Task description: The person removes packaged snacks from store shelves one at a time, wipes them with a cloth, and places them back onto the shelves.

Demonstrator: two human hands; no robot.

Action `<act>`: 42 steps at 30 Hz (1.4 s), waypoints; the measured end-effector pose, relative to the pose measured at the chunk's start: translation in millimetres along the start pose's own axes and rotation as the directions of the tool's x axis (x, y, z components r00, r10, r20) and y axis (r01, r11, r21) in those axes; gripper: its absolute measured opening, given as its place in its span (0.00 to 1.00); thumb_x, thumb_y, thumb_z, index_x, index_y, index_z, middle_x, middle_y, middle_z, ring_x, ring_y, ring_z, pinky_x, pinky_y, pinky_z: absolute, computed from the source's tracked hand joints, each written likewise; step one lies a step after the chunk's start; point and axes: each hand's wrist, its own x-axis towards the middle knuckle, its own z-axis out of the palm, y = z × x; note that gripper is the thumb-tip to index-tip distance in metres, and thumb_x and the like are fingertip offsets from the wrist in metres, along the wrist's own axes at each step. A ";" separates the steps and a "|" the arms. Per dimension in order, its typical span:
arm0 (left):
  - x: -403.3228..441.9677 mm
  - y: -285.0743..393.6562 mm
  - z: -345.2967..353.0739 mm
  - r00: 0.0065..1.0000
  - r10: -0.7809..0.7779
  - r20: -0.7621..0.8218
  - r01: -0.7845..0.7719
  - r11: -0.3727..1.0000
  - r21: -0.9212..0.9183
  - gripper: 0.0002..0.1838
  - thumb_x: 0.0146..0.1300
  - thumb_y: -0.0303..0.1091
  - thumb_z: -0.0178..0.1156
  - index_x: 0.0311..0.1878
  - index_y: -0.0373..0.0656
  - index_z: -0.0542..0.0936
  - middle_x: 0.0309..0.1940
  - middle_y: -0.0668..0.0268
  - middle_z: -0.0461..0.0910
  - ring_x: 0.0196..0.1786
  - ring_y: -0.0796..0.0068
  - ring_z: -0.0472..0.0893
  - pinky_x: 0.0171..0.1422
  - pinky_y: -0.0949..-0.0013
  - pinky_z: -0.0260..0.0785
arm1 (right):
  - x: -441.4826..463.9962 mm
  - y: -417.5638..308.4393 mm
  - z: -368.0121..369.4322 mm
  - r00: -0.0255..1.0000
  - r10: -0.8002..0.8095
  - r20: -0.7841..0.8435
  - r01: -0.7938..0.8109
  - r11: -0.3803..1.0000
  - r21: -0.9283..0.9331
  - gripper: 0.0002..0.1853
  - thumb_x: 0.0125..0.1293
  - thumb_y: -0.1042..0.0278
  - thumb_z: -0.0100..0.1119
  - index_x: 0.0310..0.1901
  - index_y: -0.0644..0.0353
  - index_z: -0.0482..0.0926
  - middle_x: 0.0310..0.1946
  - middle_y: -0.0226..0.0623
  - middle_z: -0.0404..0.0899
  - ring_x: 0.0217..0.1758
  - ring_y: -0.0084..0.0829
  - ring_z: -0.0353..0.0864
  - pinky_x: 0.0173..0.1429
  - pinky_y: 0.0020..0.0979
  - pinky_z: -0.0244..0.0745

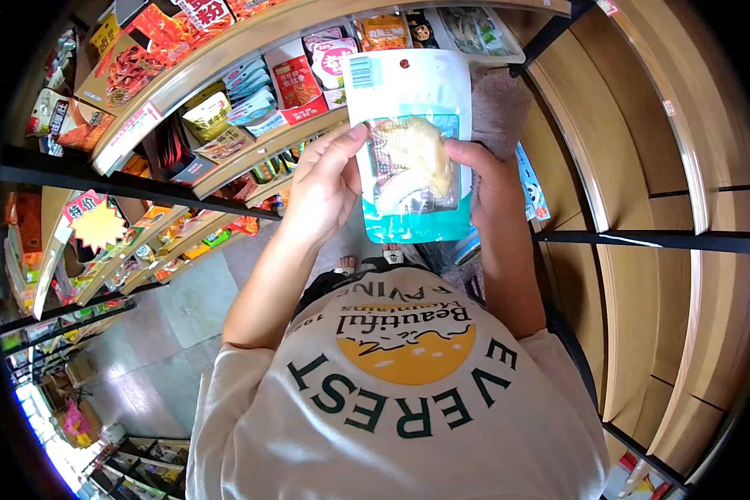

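A white and teal snack pouch [362,187] is held upright in front of me, with a barcode at its top left corner and a small hole at the top. Pale pieces of food show through its clear window. My left hand [329,179] grips the left edge, thumb on the front and fingers partly behind. On the opposite edge, my right hand [493,179] pinches the pouch the same way, its other fingers mostly hidden. Behind the right hand is a brown cloth-like piece [500,108]. Boxes of small snack packets [254,96] stand on the shelf beyond the pouch.
Wooden shelves [608,108] curve along the right side, with a black metal bar [658,242] across them. Stocked shelves [217,54] fill the upper left. A yellow price tag [97,223] hangs at the left above the tiled floor [183,304].
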 end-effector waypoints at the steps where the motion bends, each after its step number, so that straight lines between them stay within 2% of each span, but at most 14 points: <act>1: -0.3 1.7 1.1 1.000 0.000 0.000 0.000 1.000 -0.001 0.17 0.62 0.33 0.45 0.47 0.28 0.69 0.42 0.56 0.74 0.44 0.72 0.75 0.50 0.71 0.67 | -1.6 -2.6 1.5 1.000 0.000 0.000 0.000 1.000 -0.001 0.26 0.46 0.79 0.52 0.52 0.66 0.64 0.43 0.38 0.72 0.45 0.31 0.73 0.51 0.30 0.68; 5: -3.3 7.8 6.8 1.000 0.000 0.013 0.000 1.000 -0.019 0.16 0.62 0.33 0.46 0.47 0.28 0.69 0.40 0.57 0.75 0.40 0.74 0.77 0.46 0.74 0.69 | -4.8 -8.9 3.8 1.000 0.010 -0.007 -0.010 1.000 0.026 0.27 0.46 0.79 0.52 0.53 0.66 0.63 0.44 0.39 0.72 0.45 0.31 0.73 0.50 0.30 0.69; 7: -5.4 8.4 6.7 0.998 0.040 0.056 -0.041 0.999 0.029 0.16 0.62 0.32 0.46 0.47 0.29 0.70 0.40 0.58 0.76 0.40 0.75 0.76 0.45 0.75 0.69 | -5.8 -10.5 4.3 1.000 -0.001 0.013 0.001 1.000 0.028 0.27 0.46 0.79 0.52 0.53 0.66 0.63 0.44 0.39 0.72 0.45 0.31 0.73 0.50 0.30 0.69; 13: -13.2 14.0 7.3 0.995 0.077 0.064 -0.082 0.992 0.095 0.15 0.61 0.31 0.47 0.47 0.30 0.71 0.40 0.59 0.76 0.41 0.77 0.76 0.46 0.76 0.67 | -6.1 -9.0 5.4 0.997 -0.022 0.074 0.019 0.999 0.037 0.28 0.46 0.78 0.52 0.54 0.66 0.62 0.45 0.40 0.71 0.46 0.31 0.73 0.50 0.30 0.68; 18: -19.2 18.8 8.8 0.996 0.067 0.058 -0.071 0.995 0.067 0.15 0.60 0.30 0.47 0.47 0.30 0.71 0.40 0.60 0.76 0.42 0.77 0.75 0.47 0.77 0.67 | -7.2 -8.8 10.9 0.993 -0.072 0.093 0.070 0.997 0.024 0.27 0.47 0.77 0.51 0.53 0.66 0.62 0.45 0.40 0.71 0.45 0.31 0.73 0.50 0.30 0.68; 22: -21.4 19.4 8.4 0.996 0.075 0.043 -0.080 0.990 0.114 0.15 0.60 0.30 0.47 0.47 0.29 0.71 0.38 0.61 0.76 0.39 0.78 0.76 0.45 0.77 0.68 | -6.9 -5.8 8.9 0.994 -0.024 0.111 0.019 0.999 0.040 0.27 0.47 0.77 0.51 0.54 0.67 0.62 0.45 0.42 0.72 0.46 0.33 0.73 0.50 0.32 0.69; 24: -22.6 19.1 8.8 0.997 0.070 0.031 -0.073 0.993 0.097 0.15 0.60 0.30 0.47 0.47 0.29 0.71 0.38 0.61 0.76 0.38 0.79 0.76 0.43 0.77 0.69 | -5.2 -3.6 8.8 0.995 0.061 0.075 -0.075 0.976 0.205 0.23 0.45 0.78 0.56 0.48 0.67 0.67 0.38 0.40 0.74 0.39 0.32 0.76 0.42 0.31 0.74; 27: -22.0 19.8 9.6 0.998 0.061 0.027 -0.062 0.995 0.077 0.15 0.60 0.30 0.47 0.47 0.29 0.71 0.37 0.60 0.76 0.36 0.79 0.76 0.41 0.77 0.70 | -3.7 1.2 4.5 0.989 0.120 0.088 -0.139 0.957 0.254 0.24 0.45 0.78 0.55 0.48 0.67 0.66 0.38 0.41 0.74 0.38 0.32 0.77 0.40 0.31 0.75; 34: -20.9 18.7 10.1 0.999 0.042 -0.002 -0.042 0.997 0.065 0.15 0.60 0.30 0.47 0.47 0.29 0.71 0.37 0.59 0.77 0.36 0.78 0.77 0.40 0.78 0.71 | -6.8 -4.1 9.4 0.991 0.076 0.112 -0.104 0.959 0.264 0.23 0.47 0.80 0.54 0.48 0.68 0.66 0.38 0.42 0.74 0.38 0.33 0.77 0.41 0.31 0.75; 37: -20.4 19.1 11.9 0.999 0.044 -0.003 -0.044 0.996 0.072 0.15 0.60 0.30 0.47 0.47 0.29 0.71 0.36 0.60 0.77 0.36 0.78 0.77 0.40 0.78 0.71 | -6.6 -1.9 6.1 0.987 0.120 0.108 -0.146 0.949 0.281 0.22 0.47 0.81 0.53 0.48 0.68 0.66 0.38 0.43 0.75 0.38 0.33 0.78 0.40 0.31 0.76; 40: -19.9 18.7 11.9 0.999 0.036 0.003 -0.036 0.997 0.066 0.15 0.60 0.30 0.47 0.47 0.29 0.71 0.37 0.60 0.77 0.37 0.78 0.77 0.41 0.78 0.71 | -6.9 -2.2 6.5 0.993 0.078 0.085 -0.099 0.955 0.281 0.22 0.47 0.81 0.53 0.48 0.69 0.66 0.37 0.43 0.75 0.37 0.33 0.78 0.39 0.31 0.76; 42: -19.8 18.5 10.2 0.999 0.039 0.011 -0.040 0.996 0.083 0.15 0.60 0.30 0.47 0.47 0.29 0.71 0.37 0.59 0.77 0.37 0.78 0.77 0.41 0.78 0.71 | -7.6 -2.5 4.9 0.987 0.122 0.102 -0.148 0.945 0.292 0.22 0.47 0.81 0.54 0.47 0.69 0.67 0.37 0.44 0.75 0.37 0.33 0.78 0.39 0.31 0.76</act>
